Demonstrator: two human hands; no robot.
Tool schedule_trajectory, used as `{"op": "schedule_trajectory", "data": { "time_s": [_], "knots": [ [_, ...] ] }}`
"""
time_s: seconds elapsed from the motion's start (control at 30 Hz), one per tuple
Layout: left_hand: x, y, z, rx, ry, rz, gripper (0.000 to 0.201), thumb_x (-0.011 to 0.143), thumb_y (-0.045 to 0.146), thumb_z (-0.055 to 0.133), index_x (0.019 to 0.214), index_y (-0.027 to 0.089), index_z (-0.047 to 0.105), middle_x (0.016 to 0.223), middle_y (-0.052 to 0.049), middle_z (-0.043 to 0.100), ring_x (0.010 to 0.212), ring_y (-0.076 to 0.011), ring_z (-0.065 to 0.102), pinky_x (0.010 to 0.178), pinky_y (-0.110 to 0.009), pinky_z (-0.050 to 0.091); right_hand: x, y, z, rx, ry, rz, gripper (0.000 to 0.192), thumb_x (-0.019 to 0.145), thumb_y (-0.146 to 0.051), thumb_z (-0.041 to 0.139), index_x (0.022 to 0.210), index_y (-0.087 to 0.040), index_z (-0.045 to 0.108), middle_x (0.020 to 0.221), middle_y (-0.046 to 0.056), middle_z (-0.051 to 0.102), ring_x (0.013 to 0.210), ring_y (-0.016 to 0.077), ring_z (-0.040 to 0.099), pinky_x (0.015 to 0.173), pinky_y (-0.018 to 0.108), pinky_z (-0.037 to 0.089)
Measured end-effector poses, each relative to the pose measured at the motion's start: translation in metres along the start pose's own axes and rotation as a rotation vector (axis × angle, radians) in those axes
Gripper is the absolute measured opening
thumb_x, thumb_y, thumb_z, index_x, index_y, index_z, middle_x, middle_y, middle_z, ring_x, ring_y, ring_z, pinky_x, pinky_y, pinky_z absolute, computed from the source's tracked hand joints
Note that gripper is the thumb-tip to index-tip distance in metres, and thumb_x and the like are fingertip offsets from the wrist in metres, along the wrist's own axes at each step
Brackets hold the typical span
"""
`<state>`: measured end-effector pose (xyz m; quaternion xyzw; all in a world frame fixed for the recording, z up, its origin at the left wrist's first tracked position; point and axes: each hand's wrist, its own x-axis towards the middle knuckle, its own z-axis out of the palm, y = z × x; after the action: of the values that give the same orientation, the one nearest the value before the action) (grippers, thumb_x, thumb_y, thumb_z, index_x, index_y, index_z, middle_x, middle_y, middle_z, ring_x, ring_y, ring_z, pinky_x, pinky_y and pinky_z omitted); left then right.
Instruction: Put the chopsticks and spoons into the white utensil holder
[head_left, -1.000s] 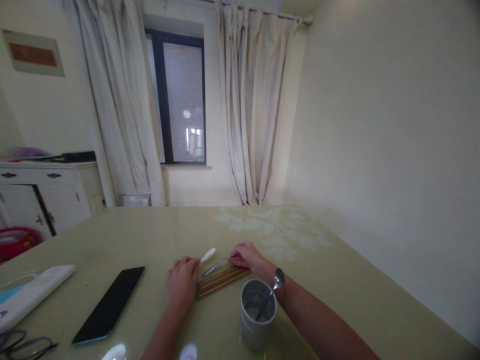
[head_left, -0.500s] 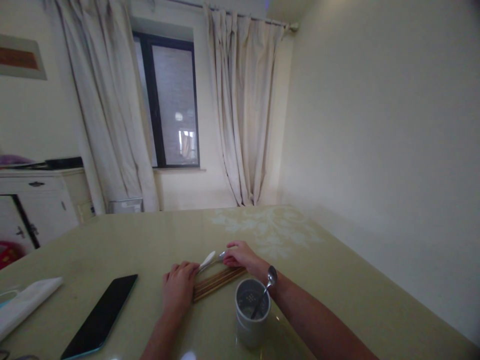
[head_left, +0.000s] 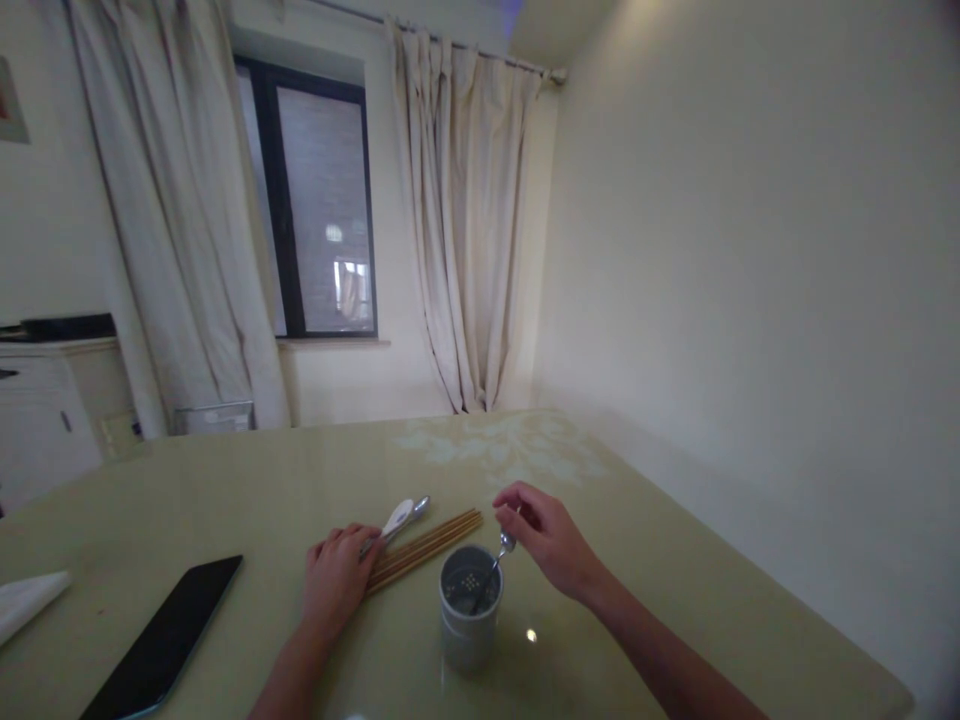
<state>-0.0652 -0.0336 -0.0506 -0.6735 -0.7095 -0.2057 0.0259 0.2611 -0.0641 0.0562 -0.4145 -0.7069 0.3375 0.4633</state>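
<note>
My left hand [head_left: 341, 578] rests on the table with its fingers closed over the handle ends of a white spoon [head_left: 397, 517] and a metal spoon [head_left: 421, 507], which lie side by side. Just right of it, touching or nearly so, several brown wooden chopsticks [head_left: 427, 550] lie in a slanted row. A grey cup [head_left: 469, 635] with a perforated bottom stands nearer to me. Another metal spoon [head_left: 507, 543] leans in it, bowl end up. At that bowl's tip my right hand [head_left: 547, 540] has thumb and fingers pinched; the exact contact is partly hidden.
A dark phone [head_left: 165, 635] lies on the greenish table [head_left: 262, 490] to the left. Beyond it, a white folded item [head_left: 30, 600] is cut off by the frame edge. A wall [head_left: 750, 350] borders the table's right side; curtains [head_left: 472, 220] and a window stand behind.
My right hand has left the metal spoon beside the white one and come back toward me to the spoon in the cup. My left hand stays at the spoon handles. The view has turned slightly right.
</note>
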Motion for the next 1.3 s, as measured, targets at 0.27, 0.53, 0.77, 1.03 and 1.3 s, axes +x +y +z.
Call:
{"op": "schedule_trajectory", "data": {
  "time_s": [0.27,0.53,0.77,1.03,1.3],
  "knots": [
    [0.002,-0.003,0.0,0.038,0.002,0.016,0.034,0.104,0.027,0.047,0.111,0.029,0.08,0.124,-0.005,0.079,0.118,-0.0244,0.068,0.101,-0.039,0.044,-0.015,-0.008,0.015,-0.207,0.125,-0.101,0.006,0.089,-0.023,0.07,0.089,-0.022,0.076,0.073,0.002,0.069,0.064,0.0178,0.061,0.061,0.028,0.046],
    [0.003,-0.006,0.003,0.064,0.023,0.012,0.034,0.103,0.028,0.049,0.112,0.029,0.082,0.125,-0.007,0.076,0.117,-0.0281,0.065,0.094,-0.04,0.049,0.031,-0.022,-0.022,0.005,0.448,-0.153,0.02,0.09,-0.04,0.071,0.088,-0.02,0.072,0.071,0.002,0.068,0.057,0.0146,0.057,0.053,0.024,0.045],
    [0.007,-0.01,0.008,-0.081,-0.005,0.052,0.035,0.101,0.027,0.049,0.108,0.029,0.084,0.111,-0.007,0.077,0.108,-0.0253,0.067,0.098,-0.036,0.051,0.083,0.041,0.02,0.222,0.294,0.246,0.015,0.08,-0.029,0.075,0.074,-0.018,0.067,0.065,-0.001,0.068,0.05,0.0125,0.061,0.051,0.024,0.054],
    [0.004,-0.009,0.008,-0.16,-0.009,0.012,0.04,0.103,0.023,0.043,0.109,0.025,0.082,0.113,-0.007,0.076,0.109,-0.0226,0.07,0.099,-0.032,0.052,0.103,0.089,0.082,0.265,0.099,0.544,0.01,0.095,-0.017,0.071,0.085,-0.015,0.07,0.072,0.0,0.071,0.06,0.0134,0.068,0.063,0.026,0.06],
    [0.006,-0.01,0.011,-0.179,-0.025,0.007,0.04,0.103,0.022,0.042,0.111,0.023,0.081,0.116,-0.009,0.076,0.112,-0.0237,0.069,0.101,-0.034,0.051,0.109,0.109,0.094,0.305,0.006,0.695,0.036,0.103,-0.036,0.069,0.134,-0.018,0.064,0.135,0.011,0.066,0.112,0.0269,0.07,0.094,0.048,0.061]
  ]
}}
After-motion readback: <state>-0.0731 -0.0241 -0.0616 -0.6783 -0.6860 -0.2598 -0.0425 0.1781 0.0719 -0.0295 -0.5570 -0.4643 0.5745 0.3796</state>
